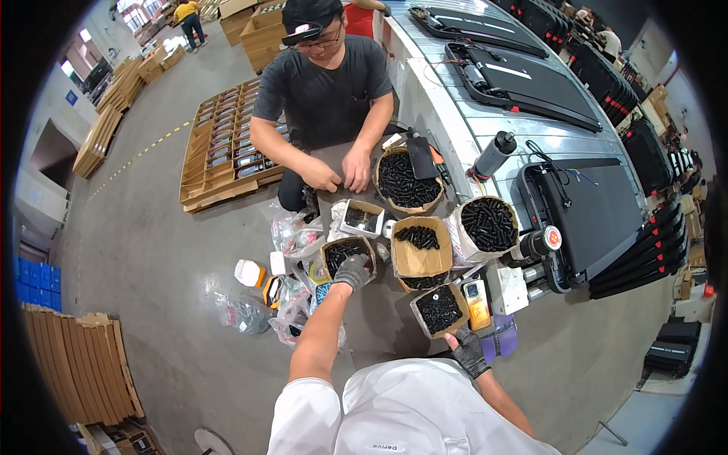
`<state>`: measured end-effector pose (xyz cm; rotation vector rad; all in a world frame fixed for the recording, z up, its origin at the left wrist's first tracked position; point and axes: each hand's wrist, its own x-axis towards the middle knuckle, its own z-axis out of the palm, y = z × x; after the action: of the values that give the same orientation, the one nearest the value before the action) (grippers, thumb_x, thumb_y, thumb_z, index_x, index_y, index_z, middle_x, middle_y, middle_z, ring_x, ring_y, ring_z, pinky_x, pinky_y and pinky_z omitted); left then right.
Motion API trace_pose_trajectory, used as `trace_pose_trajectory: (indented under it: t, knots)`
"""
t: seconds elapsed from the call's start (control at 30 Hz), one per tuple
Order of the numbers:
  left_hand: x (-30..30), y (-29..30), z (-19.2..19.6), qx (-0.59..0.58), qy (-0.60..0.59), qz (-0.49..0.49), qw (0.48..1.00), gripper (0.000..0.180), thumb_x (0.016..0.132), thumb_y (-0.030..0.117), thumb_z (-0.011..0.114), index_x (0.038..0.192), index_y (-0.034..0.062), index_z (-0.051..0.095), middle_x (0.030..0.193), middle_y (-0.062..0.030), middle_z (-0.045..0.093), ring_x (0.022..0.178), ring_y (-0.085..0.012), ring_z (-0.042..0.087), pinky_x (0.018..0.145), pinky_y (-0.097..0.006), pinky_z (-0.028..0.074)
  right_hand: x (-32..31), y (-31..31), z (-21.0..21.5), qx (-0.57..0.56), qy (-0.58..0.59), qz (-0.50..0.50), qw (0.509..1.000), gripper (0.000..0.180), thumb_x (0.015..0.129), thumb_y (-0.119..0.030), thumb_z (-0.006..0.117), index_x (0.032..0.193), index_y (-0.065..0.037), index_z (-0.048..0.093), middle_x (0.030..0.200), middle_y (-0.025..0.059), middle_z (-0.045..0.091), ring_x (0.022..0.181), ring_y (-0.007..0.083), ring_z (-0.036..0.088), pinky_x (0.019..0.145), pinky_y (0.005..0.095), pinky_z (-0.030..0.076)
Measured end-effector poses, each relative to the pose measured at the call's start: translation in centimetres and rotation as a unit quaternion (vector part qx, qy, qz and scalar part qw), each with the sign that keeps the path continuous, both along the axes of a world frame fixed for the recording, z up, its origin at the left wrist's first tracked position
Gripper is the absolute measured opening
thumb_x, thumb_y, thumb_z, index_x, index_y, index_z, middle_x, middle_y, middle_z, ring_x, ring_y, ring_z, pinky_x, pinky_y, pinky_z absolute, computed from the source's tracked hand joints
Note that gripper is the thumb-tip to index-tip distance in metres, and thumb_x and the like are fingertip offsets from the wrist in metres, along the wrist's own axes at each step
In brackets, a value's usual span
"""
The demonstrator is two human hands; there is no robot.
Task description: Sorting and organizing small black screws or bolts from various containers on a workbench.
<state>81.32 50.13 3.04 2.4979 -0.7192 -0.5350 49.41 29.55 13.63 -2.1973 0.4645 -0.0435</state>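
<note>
My left hand [352, 271], in a grey glove, reaches into a small cardboard box [327, 267] of black screw-like parts [345, 249]. Its fingertips are hidden inside. My right hand [472, 355], gloved with the thumb tip bare, is at the near corner of another box [419, 318] holding small black pieces [440, 309]. The thumb stands apart from the fingers, and nothing shows in that hand. Between these boxes stands an open carton [422, 264] with a few black parts, stacked over another container.
Opposite me a seated person works with both hands [341, 173] close together. Tubs of black parts [409, 182] [489, 225] stand to the right, beside a yellow-cased device [477, 303]. Plastic bags [296, 231] lie left. A roller bench [447, 98] carries flat black machines; a motor cylinder [494, 155] stands there.
</note>
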Motion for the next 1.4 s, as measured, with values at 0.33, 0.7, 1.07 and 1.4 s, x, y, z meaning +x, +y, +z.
trace_pose_trajectory:
  t: [0.33,0.7,1.07,1.4]
  knots:
    - [0.8,3.4,-1.0,-0.320,0.155,0.197,0.914,0.015,0.085,0.009,0.054,0.091,0.0068,0.067,0.073,-0.0055,0.064,0.063,-0.0147,0.059,0.061,-0.029,0.047,-0.4,0.8,0.4,0.030,-0.024,-0.015,0.999,0.022,0.088,-0.021,0.059,0.088,-0.001,0.067,0.082,0.0153,0.065,0.078,0.0308,0.062,0.072,0.0380,0.048]
    - [-11.1,2.9,12.6,-0.457,0.536,0.127,0.698,0.021,0.090,0.022,0.061,0.105,0.0070,0.059,0.081,-0.0021,0.059,0.064,-0.0102,0.052,0.056,-0.022,0.042,9.6,4.8,4.0,0.285,-0.044,0.022,0.957,0.026,0.091,-0.021,0.056,0.110,-0.004,0.060,0.092,0.0036,0.065,0.088,0.0131,0.060,0.078,0.0280,0.047]
    - [-16.6,-0.6,12.5,-0.344,0.371,0.055,0.861,0.035,0.088,0.013,0.061,0.120,0.0018,0.054,0.085,-0.0002,0.058,0.074,-0.0082,0.054,0.064,-0.023,0.047,4.7,3.4,1.4,0.068,-0.108,0.010,0.992,0.024,0.087,-0.021,0.060,0.100,-0.002,0.063,0.089,0.0123,0.067,0.082,0.0254,0.065,0.073,0.0330,0.049]
    - [-17.5,-2.8,10.5,-0.299,0.317,-0.035,0.900,0.037,0.086,0.021,0.066,0.114,-0.0022,0.062,0.096,-0.0063,0.068,0.086,-0.0140,0.063,0.077,-0.026,0.049,2.8,1.9,1.2,0.388,0.001,-0.092,0.917,0.023,0.087,-0.020,0.064,0.101,-0.003,0.066,0.088,0.0006,0.066,0.080,0.0089,0.057,0.073,0.0250,0.047]
